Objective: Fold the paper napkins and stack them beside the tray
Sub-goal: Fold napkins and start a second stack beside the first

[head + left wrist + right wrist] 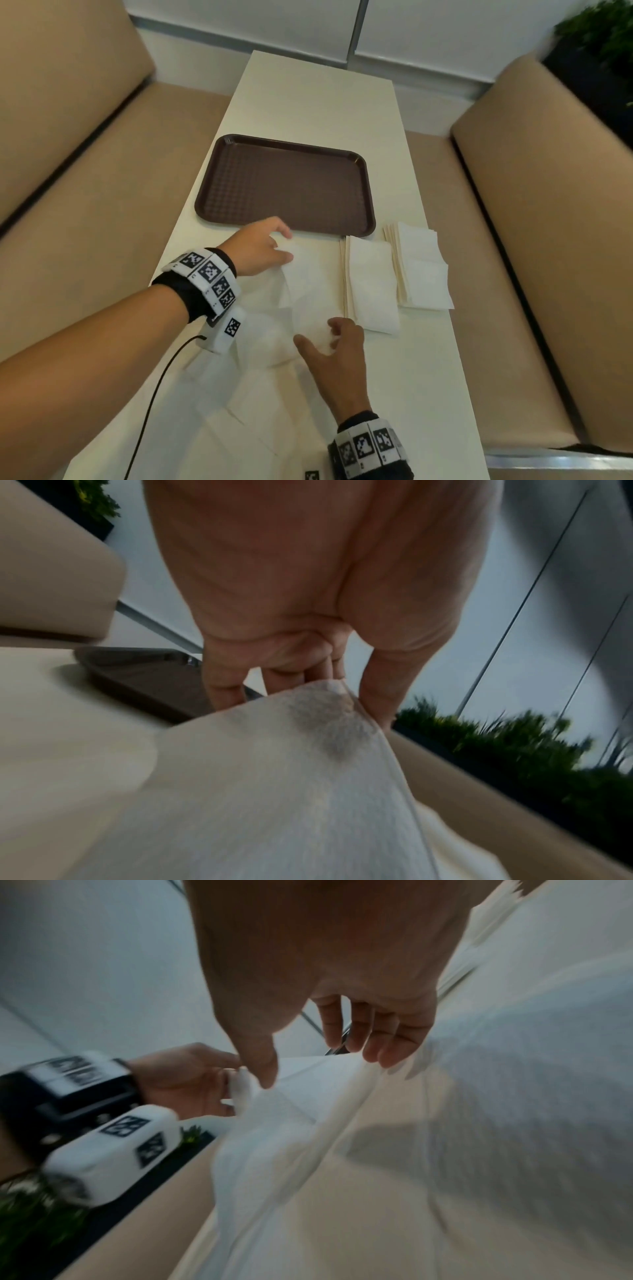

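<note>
Item: paper napkin (308, 291), white, partly folded, lifted over the worktop (428, 377) just in front of the brown tray (287, 185). My left hand (257, 251) pinches its far corner between thumb and fingers; my right hand (337, 356) grips its near edge, fingers curled. Item: two stacks of folded napkins, nearer stack (371, 284) and outer stack (423, 270), side by side on the worktop, right of the held napkin, near the tray's front right corner. Item: loose unfolded napkins (260, 411) lying flat under my wrists.
</note>
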`<state>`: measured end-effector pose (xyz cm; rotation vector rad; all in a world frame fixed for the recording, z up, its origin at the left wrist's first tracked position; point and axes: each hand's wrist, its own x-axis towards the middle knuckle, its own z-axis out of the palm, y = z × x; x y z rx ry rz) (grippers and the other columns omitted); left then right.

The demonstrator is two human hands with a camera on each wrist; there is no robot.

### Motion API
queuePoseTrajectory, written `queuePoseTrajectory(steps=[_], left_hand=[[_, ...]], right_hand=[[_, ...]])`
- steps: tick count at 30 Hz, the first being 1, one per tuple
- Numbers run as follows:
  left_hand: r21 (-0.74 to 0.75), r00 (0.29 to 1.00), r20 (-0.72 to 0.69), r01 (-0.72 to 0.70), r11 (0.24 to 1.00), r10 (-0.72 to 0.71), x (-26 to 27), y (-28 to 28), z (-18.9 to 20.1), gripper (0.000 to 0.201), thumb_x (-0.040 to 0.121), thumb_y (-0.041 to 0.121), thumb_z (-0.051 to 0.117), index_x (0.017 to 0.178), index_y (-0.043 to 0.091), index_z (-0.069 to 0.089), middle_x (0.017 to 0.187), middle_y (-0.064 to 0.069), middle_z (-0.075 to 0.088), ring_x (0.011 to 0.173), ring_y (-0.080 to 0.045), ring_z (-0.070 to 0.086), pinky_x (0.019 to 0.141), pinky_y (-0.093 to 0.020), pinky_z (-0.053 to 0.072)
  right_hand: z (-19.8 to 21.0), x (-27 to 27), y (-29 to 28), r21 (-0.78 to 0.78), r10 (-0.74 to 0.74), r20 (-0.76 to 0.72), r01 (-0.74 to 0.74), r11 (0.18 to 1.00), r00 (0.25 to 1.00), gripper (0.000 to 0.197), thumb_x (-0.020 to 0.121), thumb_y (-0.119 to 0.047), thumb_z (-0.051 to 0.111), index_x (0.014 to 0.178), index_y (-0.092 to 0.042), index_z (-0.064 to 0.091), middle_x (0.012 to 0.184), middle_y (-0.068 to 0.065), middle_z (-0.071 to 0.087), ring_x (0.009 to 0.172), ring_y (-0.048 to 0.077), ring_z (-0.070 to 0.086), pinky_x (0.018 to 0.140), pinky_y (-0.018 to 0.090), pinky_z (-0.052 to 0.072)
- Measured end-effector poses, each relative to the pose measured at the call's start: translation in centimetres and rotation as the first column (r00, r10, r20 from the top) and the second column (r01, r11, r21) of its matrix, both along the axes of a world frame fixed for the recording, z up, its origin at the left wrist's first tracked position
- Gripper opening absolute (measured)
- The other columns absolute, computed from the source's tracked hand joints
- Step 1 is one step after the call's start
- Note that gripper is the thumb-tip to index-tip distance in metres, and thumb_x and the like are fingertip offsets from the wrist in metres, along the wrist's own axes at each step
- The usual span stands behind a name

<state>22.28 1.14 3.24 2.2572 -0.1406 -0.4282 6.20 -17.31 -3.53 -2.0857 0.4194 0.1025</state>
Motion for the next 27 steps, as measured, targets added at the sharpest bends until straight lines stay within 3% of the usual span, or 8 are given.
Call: queuePoseTrajectory(steps=[3,7,10,12,14,17,21,27], left_hand=[[-0.178,0.996,0.049,0.081,0.981,-0.073,0.0,-0.5,2.2,0.026,0.09,0.023,0.072,0.112,0.036,0.069,0.119,0.014,0.066,0.11,-0.008,0.062,0.097,-0.033,0.05],[-0.224,0.994,0.049,0.108,0.969,-0.099,-0.2,-1.8,4.0,0.014,0.093,0.022,0.068,0.097,0.032,0.078,0.103,0.013,0.074,0.101,-0.006,0.066,0.099,-0.035,0.051],[-0.267,0.993,0.011,0.12,0.956,-0.122,-0.2,-2.4,4.5,0.014,0.095,0.021,0.067,0.097,0.028,0.078,0.104,0.011,0.075,0.104,-0.006,0.066,0.104,-0.037,0.048],[-0.331,0.988,-0.002,0.143,0.933,-0.152,-0.2,-2.4,4.8,0.015,0.096,0.02,0.065,0.098,0.027,0.079,0.108,0.007,0.075,0.11,-0.009,0.065,0.107,-0.037,0.045],[-0.418,0.983,0.001,0.169,0.893,-0.186,-0.3,-2.5,5.3,0.014,0.095,0.018,0.065,0.099,0.023,0.078,0.11,0.004,0.074,0.113,-0.009,0.064,0.106,-0.033,0.043],[-0.509,0.976,0.002,0.189,0.84,-0.218,-0.3,-3.1,6.1,0.016,0.096,0.009,0.061,0.101,0.014,0.075,0.099,0.003,0.074,0.096,-0.007,0.066,0.089,-0.018,0.048],[-0.562,0.967,-0.056,0.174,0.808,-0.247,-0.2,-3.4,6.2,0.018,0.096,0.007,0.059,0.101,0.012,0.075,0.098,-0.006,0.074,0.091,-0.017,0.068,0.082,-0.025,0.056],[-0.544,0.95,-0.124,0.177,0.821,-0.287,0.4,-2.6,4.7,0.033,0.083,0.008,0.075,0.115,0.013,0.072,0.117,-0.012,0.071,0.109,-0.028,0.067,0.095,-0.038,0.054]], right_hand=[[0.6,0.2,-1.2,0.082,0.022,0.094,-0.03,0.996,0.995,0.072,0.068,-0.058,0.08,0.128,-0.036,0.046,0.128,-0.022,0.036,0.121,0.005,0.045,0.1,0.026,0.045],[1.0,1.0,-2.0,-0.005,0.122,0.206,-0.124,0.992,0.971,0.059,0.071,-0.05,0.083,0.12,-0.042,0.05,0.132,-0.019,0.033,0.132,0.004,0.034,0.098,0.01,0.031],[1.2,1.6,-2.5,0.029,0.096,0.22,-0.105,0.994,0.971,0.061,0.067,-0.058,0.078,0.119,-0.042,0.049,0.13,-0.022,0.037,0.129,0.003,0.039,0.099,0.014,0.037],[1.3,1.8,-3.1,0.218,-0.017,0.154,-0.017,0.976,0.988,0.071,0.063,-0.065,0.074,0.124,-0.041,0.048,0.133,-0.018,0.043,0.124,0.003,0.047,0.1,0.024,0.048],[1.3,2.0,-3.8,0.473,-0.148,0.048,0.108,0.874,0.988,0.075,0.063,-0.067,0.073,0.129,-0.042,0.047,0.137,-0.009,0.051,0.122,0.01,0.055,0.103,0.039,0.052],[1.5,2.5,-4.7,0.712,-0.224,-0.055,0.195,0.675,0.973,0.081,0.064,-0.063,0.074,0.135,-0.036,0.049,0.132,0.005,0.061,0.112,0.021,0.065,0.097,0.042,0.055],[2.4,3.0,-5.2,0.873,-0.193,-0.061,0.146,0.465,0.979,0.073,0.077,-0.047,0.078,0.143,-0.037,0.049,0.124,0.016,0.067,0.103,0.032,0.069,0.091,0.048,0.055],[3.7,3.0,-7.0,0.822,-0.247,0.082,0.074,0.564,0.966,0.058,0.083,-0.024,0.079,0.136,-0.035,0.059,0.106,0.01,0.073,0.095,0.028,0.07,0.081,0.04,0.053]])
